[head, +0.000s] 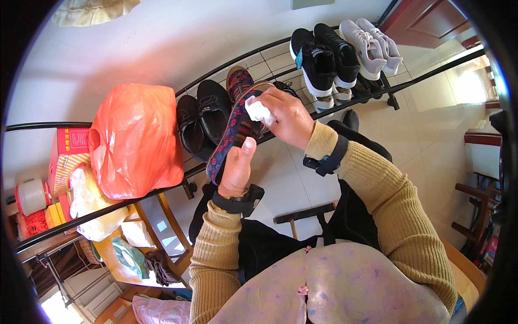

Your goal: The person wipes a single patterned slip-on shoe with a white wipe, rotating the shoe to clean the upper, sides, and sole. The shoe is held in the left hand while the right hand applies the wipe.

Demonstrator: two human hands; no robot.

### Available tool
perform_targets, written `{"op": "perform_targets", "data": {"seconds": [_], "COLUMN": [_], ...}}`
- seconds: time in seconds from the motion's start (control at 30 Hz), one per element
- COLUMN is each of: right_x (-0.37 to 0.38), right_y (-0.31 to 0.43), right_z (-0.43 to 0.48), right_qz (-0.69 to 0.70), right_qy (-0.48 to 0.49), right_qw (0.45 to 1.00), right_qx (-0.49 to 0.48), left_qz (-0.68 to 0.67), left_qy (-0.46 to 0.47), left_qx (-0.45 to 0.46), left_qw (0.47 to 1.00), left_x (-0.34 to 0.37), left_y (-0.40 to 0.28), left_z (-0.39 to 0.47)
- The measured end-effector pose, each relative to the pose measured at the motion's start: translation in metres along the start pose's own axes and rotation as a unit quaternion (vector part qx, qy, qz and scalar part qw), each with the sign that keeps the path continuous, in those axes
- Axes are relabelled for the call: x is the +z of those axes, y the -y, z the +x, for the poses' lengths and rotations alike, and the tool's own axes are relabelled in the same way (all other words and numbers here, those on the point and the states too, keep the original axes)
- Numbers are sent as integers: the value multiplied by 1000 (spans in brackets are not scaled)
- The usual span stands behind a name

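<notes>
A dark blue cloth shoe with a red floral pattern is held up tilted above the front edge of the shoe rack. My left hand grips it at the near end, thumb up, the other fingers hidden behind or inside the shoe. Pinched in my right hand is a crumpled white tissue or cloth, against the shoe's upper side. A matching floral shoe rests on the rack just behind. To its left stands a pair of black lace-up shoes.
The black metal rack also carries black sneakers, light grey sneakers and a bulging orange plastic bag. Boxes sit at its left end. Below, between my legs, is a low stool frame. A wooden chair stands at left.
</notes>
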State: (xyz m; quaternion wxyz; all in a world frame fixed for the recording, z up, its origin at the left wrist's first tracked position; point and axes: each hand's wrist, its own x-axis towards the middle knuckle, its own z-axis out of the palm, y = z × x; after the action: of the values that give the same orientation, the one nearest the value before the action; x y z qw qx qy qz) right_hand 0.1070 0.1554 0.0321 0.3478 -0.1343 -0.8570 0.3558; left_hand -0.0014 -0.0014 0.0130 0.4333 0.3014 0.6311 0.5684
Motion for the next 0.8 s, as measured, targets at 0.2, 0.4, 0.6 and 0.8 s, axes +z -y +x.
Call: {"op": "perform_targets", "data": {"seconds": [0.2,0.4,0.6,0.8], "right_x": [7,-2,-10,-4], "right_y": [-3,0,-7,-9], "right_z": [-6,-2,7,5], "right_qz": [11,28,-3,-19], "right_qy": [49,24,-61,-42], "right_qw": [998,998,998,998], "right_qx": [-24,-42,30,38], "left_qz": [-140,-149,-167,-156], "left_qy": [-83,-14,47,61], "left_qx": [68,46,80,75], "left_qw": [984,988,982,983], "left_x": [15,1,4,4], "left_y": [-9,-20,-15,-19], "left_z": [4,4,3,4]}}
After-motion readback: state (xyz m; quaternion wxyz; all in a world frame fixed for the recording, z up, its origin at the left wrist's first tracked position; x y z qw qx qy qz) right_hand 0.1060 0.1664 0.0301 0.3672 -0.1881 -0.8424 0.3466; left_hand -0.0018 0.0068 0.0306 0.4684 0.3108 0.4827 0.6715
